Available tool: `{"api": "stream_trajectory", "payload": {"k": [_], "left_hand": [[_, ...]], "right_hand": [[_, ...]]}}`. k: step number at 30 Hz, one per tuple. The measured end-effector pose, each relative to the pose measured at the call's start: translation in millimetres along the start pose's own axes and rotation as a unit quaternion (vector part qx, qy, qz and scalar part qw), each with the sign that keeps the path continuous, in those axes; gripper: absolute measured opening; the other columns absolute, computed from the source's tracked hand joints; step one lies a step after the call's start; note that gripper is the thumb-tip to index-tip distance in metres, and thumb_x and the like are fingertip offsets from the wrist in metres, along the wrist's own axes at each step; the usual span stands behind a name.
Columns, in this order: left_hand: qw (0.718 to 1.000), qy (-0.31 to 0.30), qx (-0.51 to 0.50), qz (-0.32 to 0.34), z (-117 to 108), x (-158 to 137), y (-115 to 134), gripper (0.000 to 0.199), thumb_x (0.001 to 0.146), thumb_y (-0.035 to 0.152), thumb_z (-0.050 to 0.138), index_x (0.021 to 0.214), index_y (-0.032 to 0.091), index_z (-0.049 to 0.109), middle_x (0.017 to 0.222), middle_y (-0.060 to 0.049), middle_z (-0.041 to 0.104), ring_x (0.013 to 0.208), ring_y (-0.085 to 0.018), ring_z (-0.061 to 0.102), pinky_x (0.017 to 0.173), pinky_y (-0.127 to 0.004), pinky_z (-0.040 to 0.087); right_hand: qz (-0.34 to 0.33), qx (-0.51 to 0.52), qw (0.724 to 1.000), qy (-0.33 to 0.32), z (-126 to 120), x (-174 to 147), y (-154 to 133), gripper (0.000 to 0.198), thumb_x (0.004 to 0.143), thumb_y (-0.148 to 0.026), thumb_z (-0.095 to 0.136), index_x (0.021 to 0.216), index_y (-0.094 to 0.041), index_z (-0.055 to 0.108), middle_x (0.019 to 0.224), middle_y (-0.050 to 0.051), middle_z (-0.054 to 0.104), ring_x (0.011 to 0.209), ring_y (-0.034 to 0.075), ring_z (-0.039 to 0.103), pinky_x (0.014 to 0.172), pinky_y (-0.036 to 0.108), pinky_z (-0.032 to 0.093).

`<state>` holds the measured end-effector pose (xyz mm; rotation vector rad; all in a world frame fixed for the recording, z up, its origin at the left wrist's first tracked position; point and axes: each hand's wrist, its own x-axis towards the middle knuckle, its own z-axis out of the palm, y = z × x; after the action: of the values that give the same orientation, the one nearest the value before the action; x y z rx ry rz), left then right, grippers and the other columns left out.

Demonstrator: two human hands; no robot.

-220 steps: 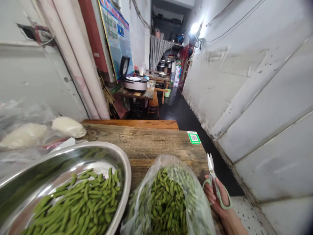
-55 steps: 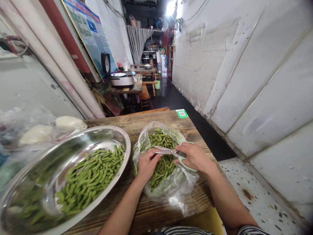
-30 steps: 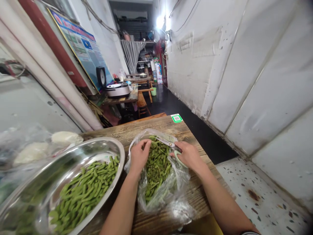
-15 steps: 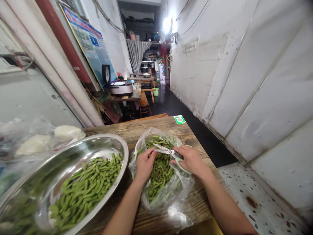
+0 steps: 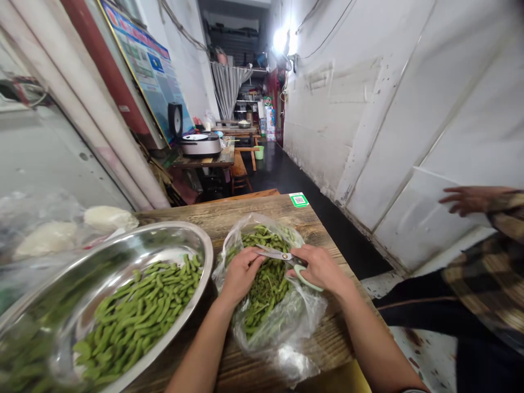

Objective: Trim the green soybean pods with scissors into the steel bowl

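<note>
My right hand (image 5: 317, 266) is wrapped round the pale green handles of a pair of scissors (image 5: 282, 255), whose blades point left over a clear plastic bag (image 5: 249, 341). Green soybean pods (image 5: 266, 289) fill this bag. My left hand (image 5: 242, 273) pinches at the blade tips, fingers together; whatever is between them is too small or hidden to make out. To the left, a large steel basin (image 5: 207, 248) holds a heap of loose green pods (image 5: 143, 316).
Everything stands on a wooden table (image 5: 164, 214) with a green QR-code card (image 5: 299, 200) at its far corner. Filled plastic bags (image 5: 45, 237) lie at far left. A person in a plaid sleeve (image 5: 487, 278) is at right, one hand (image 5: 470, 199) extended. A rice cooker (image 5: 200, 145) sits beyond.
A person has come into view at the right edge. The scissor blades have drawn closer together near my left fingers. The view has shifted slightly.
</note>
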<state>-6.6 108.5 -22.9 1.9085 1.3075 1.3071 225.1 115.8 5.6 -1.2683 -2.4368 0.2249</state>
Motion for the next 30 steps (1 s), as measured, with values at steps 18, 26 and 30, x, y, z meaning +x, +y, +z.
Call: {"api": "stream_trajectory", "payload": {"k": [18,26,30], "left_hand": [[0.829,0.066,-0.481,-0.277,-3.7,2.5,22.6,0.023,0.074,0.03,0.071,0.087,0.014,0.061,0.055,0.007,0.04,0.044,-0.002,0.031,0.037,-0.011,0.02],[0.703,0.105,-0.614,-0.343,-3.8,5.4,30.4,0.011,0.084,0.003,0.05,0.077,0.008,0.058,0.077,-0.008,0.056,0.054,-0.003,0.048,0.033,-0.009,0.025],[0.701,0.087,-0.617,-0.346,-2.5,5.0,31.2,0.013,0.083,0.001,0.047,0.078,0.009,0.055,0.079,-0.008,0.057,0.052,-0.003,0.047,0.032,-0.01,0.024]], "right_hand": [[0.041,0.068,0.993,0.09,10.5,2.5,5.5,0.04,0.077,-0.047,0.068,0.105,-0.019,0.067,0.084,0.005,0.066,0.074,0.017,0.06,0.067,0.023,0.042],[-0.011,0.08,0.991,0.108,5.5,0.0,0.0,0.05,0.073,-0.047,0.072,0.113,-0.019,0.062,0.09,0.007,0.064,0.078,0.018,0.059,0.07,0.027,0.045],[-0.013,0.088,0.988,0.123,6.6,0.5,0.2,0.047,0.075,-0.044,0.071,0.114,-0.02,0.061,0.092,0.007,0.063,0.081,0.019,0.059,0.072,0.028,0.045]]}}
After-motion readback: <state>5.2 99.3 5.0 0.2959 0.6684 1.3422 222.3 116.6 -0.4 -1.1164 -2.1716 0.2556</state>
